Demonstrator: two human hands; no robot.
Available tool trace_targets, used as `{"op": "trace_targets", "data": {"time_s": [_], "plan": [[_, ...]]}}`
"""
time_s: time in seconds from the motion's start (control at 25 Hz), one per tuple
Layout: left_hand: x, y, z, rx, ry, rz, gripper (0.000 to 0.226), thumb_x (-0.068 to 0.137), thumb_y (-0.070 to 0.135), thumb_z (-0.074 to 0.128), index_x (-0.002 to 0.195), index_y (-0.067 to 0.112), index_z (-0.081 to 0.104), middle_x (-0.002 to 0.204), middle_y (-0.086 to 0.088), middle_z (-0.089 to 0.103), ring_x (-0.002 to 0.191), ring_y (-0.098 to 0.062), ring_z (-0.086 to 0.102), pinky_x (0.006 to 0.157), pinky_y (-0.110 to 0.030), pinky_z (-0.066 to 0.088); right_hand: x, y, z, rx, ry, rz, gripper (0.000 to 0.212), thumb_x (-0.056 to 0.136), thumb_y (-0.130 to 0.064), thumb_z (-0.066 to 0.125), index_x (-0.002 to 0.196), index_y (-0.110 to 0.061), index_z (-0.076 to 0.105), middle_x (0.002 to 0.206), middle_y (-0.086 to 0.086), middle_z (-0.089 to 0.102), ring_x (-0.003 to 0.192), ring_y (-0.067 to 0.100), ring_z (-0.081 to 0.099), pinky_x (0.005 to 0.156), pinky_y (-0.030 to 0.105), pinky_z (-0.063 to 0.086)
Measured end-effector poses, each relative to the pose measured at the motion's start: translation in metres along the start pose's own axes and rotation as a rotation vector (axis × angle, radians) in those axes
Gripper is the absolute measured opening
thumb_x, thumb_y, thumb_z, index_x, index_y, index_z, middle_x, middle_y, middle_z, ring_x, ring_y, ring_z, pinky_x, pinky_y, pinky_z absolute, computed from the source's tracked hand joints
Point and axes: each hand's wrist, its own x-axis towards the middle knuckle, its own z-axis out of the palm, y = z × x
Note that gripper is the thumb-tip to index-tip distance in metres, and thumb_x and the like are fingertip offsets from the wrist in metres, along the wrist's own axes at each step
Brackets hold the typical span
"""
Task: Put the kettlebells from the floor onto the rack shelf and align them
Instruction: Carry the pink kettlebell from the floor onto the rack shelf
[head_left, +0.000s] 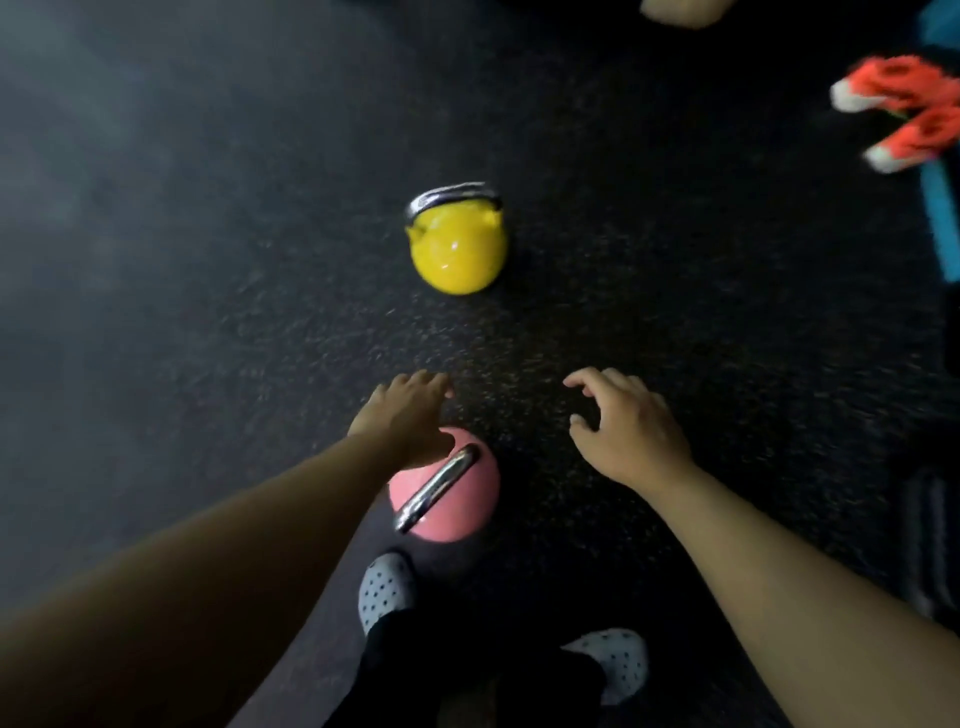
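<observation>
Two kettlebells stand on the dark speckled rubber floor. The yellow kettlebell (457, 248) with a chrome handle is in the middle of the view, upright. The pink kettlebell (445, 493) with a chrome handle is nearer, just ahead of my feet. My left hand (410, 415) hovers over the pink kettlebell's far left side, fingers spread, holding nothing. My right hand (626, 426) is to the right of the pink kettlebell, above bare floor, fingers curled apart and empty. No rack shelf is in view.
My feet in pale perforated shoes (387, 590) stand just behind the pink kettlebell. At the upper right another person's orange and white shoes (904, 111) stand by a blue object (943, 218). Dark floor stretches to the left.
</observation>
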Motion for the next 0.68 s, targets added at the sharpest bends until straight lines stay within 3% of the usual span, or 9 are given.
{"op": "trace_targets", "data": {"time_s": [0.2,0.36,0.44,0.52,0.68], "plan": [[-0.023,-0.074,0.080,-0.224,-0.068,-0.178,0.071,0.077,0.047,0.069,0.140,0.024,0.046,0.145,-0.006,0.048,0.133,-0.030,0.045,0.108,-0.046,0.038,0.043,-0.057,0.091,-0.202,-0.208,-0.217,0.043,0.081,-0.024,0.061,0.124,-0.027,0.053,0.117,0.001,0.057,0.110,0.026,0.051,0.095,0.043,0.041],[-0.029,-0.090,0.159,-0.433,-0.261,-0.246,0.074,0.074,0.050,0.073,0.137,0.017,0.051,0.137,-0.010,0.054,0.125,-0.030,0.050,0.102,-0.044,0.045,0.060,-0.064,0.161,-0.526,-0.561,-0.414,0.051,0.079,-0.024,0.059,0.129,-0.028,0.048,0.124,0.002,0.047,0.113,0.026,0.046,0.096,0.042,0.040],[-0.028,-0.095,0.192,-0.488,-0.222,-0.191,0.055,0.077,0.042,0.073,0.124,0.016,0.059,0.123,-0.008,0.058,0.113,-0.028,0.055,0.090,-0.035,0.047,0.066,-0.067,0.190,-0.551,-0.656,-0.472,0.031,0.082,-0.025,0.059,0.112,-0.025,0.053,0.119,0.002,0.049,0.110,0.026,0.048,0.092,0.040,0.042],[-0.023,-0.097,0.209,-0.537,-0.122,-0.145,0.035,0.078,0.036,0.073,0.105,0.017,0.061,0.103,-0.005,0.062,0.096,-0.027,0.059,0.072,-0.030,0.040,0.072,-0.071,0.206,-0.503,-0.683,-0.434,0.011,0.081,-0.023,0.060,0.081,-0.024,0.049,0.099,0.003,0.053,0.098,0.027,0.056,0.079,0.035,0.045],[-0.008,-0.080,0.197,-0.459,-0.190,-0.045,0.020,0.078,0.032,0.071,0.088,0.019,0.058,0.081,0.000,0.057,0.075,-0.024,0.052,0.061,-0.031,0.035,0.073,-0.063,0.203,-0.442,-0.743,-0.393,0.029,0.079,-0.018,0.062,0.061,-0.023,0.040,0.078,-0.001,0.047,0.078,0.026,0.054,0.066,0.031,0.043]]}}
